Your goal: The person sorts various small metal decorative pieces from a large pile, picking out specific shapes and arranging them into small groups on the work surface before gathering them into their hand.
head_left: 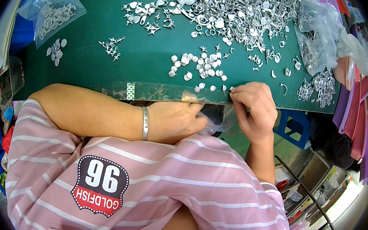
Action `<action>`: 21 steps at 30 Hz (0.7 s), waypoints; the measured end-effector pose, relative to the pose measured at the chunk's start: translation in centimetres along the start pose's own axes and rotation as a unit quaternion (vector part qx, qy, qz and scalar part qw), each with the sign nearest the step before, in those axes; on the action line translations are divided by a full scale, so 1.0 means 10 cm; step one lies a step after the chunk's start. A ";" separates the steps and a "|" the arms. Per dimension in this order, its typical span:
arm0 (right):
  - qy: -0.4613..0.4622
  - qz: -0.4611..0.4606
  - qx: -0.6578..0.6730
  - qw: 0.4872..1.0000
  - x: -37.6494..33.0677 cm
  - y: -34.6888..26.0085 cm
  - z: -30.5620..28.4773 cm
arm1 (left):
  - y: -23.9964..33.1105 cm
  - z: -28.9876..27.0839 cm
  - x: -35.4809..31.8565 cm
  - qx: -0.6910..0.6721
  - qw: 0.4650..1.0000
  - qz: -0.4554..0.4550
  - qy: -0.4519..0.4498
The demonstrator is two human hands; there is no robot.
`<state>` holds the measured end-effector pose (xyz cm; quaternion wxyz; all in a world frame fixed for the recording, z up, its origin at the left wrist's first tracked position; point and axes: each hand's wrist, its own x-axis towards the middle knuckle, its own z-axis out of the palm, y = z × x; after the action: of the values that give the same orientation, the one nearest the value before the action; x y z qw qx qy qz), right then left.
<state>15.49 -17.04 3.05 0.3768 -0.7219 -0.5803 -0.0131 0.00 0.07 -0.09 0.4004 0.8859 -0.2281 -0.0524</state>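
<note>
My left hand (172, 122) is closed at the table's near edge, its fingertips partly hidden. A clear plastic bag (215, 123) hangs below the edge beside it, and the hand appears to grip it. My right hand (254, 108) is curled at the edge, with its fingertips at a tiny round silver charm. Just left of those fingertips lie a few loose round charms (213, 88). Farther in is a cluster of round silver charms (208, 65), some overlapping.
A large heap of mixed silver charms (245, 15) covers the table's far side. Small groups of star charms (112, 48) and round charms (56, 53) lie leftward. Bags of metal parts (55, 14) stand at both sides. A blue plastic stool (294, 128) is below right.
</note>
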 end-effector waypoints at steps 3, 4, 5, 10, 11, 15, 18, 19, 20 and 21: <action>0.010 0.005 0.024 1.000 0.00 -0.03 -0.02 | -0.02 0.04 -0.01 0.014 1.000 0.006 0.009; 0.027 0.010 0.022 0.999 0.00 -0.03 0.01 | -0.01 0.04 -0.01 0.015 1.000 0.006 0.010; 0.044 0.014 0.021 0.999 0.00 -0.04 0.03 | -0.01 0.04 -0.01 0.017 1.000 0.006 0.011; -0.025 -0.020 -0.034 0.999 0.08 -0.05 0.07 | -0.02 0.02 0.01 0.037 0.999 0.023 0.009; -0.032 -0.023 -0.037 0.999 0.09 -0.05 0.06 | -0.03 0.04 0.00 0.040 0.999 0.028 0.019; -0.042 -0.023 -0.039 0.998 0.08 -0.03 0.04 | -0.01 0.01 0.01 0.047 0.998 0.026 0.014; -0.048 -0.028 -0.037 0.998 0.08 -0.05 0.02 | -0.01 0.01 0.02 0.059 0.997 0.035 0.027; -0.051 -0.029 -0.032 0.998 0.08 -0.05 0.01 | -0.01 0.00 0.02 0.052 0.998 0.031 0.027; -0.054 -0.030 -0.026 0.998 0.07 -0.05 0.01 | -0.01 0.00 0.02 0.046 0.998 0.027 0.026; -0.060 -0.034 -0.017 0.997 0.06 -0.05 0.00 | 0.00 -0.01 0.02 0.045 0.998 0.025 0.020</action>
<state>15.25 -16.49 3.64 0.3280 -0.7077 -0.6257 0.0074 0.21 0.07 0.03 0.3659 0.8979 -0.2441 -0.0146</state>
